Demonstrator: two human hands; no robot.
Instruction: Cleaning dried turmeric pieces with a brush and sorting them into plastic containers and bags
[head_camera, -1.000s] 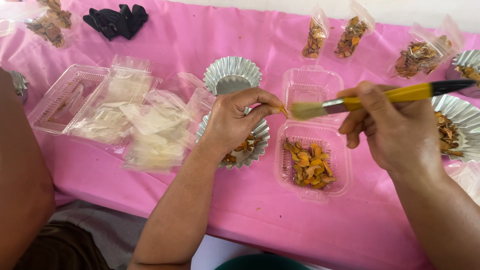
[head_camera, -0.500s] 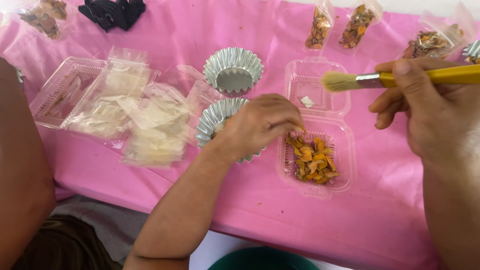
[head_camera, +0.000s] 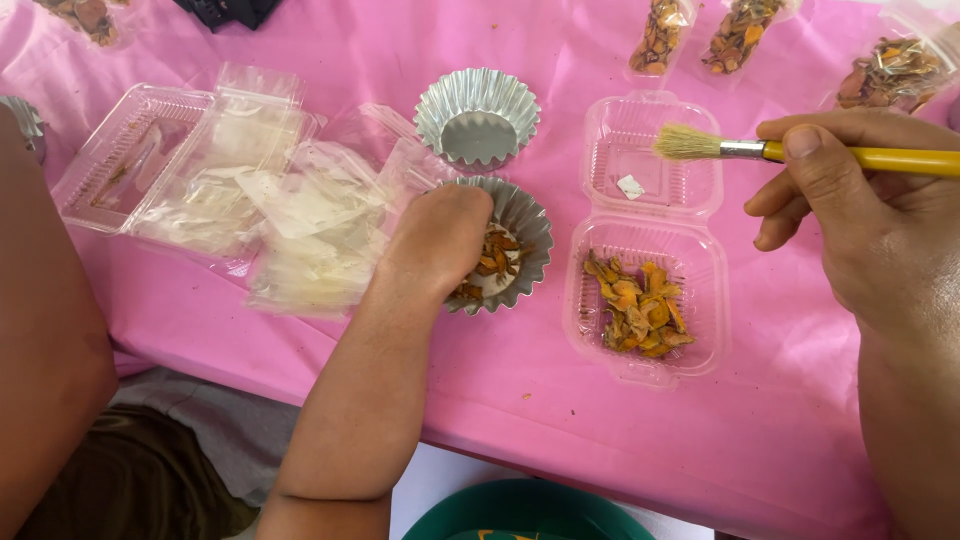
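Note:
My left hand (head_camera: 445, 235) is curled over a fluted metal tin (head_camera: 528, 222) that holds orange dried pieces (head_camera: 497, 250); its fingertips are down among the pieces and hidden. My right hand (head_camera: 860, 230) grips a yellow-handled brush (head_camera: 850, 155) held level, its pale bristles (head_camera: 688, 143) above the open lid of a clear plastic clamshell box (head_camera: 700, 200). The lower half of that box holds more orange pieces (head_camera: 638, 308). A second fluted tin (head_camera: 478, 115) stands empty just behind the first.
Everything lies on a pink tablecloth (head_camera: 560, 400). A heap of clear plastic bags (head_camera: 290, 230) and an empty clamshell (head_camera: 120, 150) lie at the left. Packets of dried bits (head_camera: 660, 35) line the far edge. A green bowl (head_camera: 530, 510) is below the table's front edge. Someone's bare limb (head_camera: 40, 350) fills the left edge.
My left hand has moved from the clamshell's orange pieces back left into the fluted tin. The brush in my right hand has shifted slightly down and stays over the lid.

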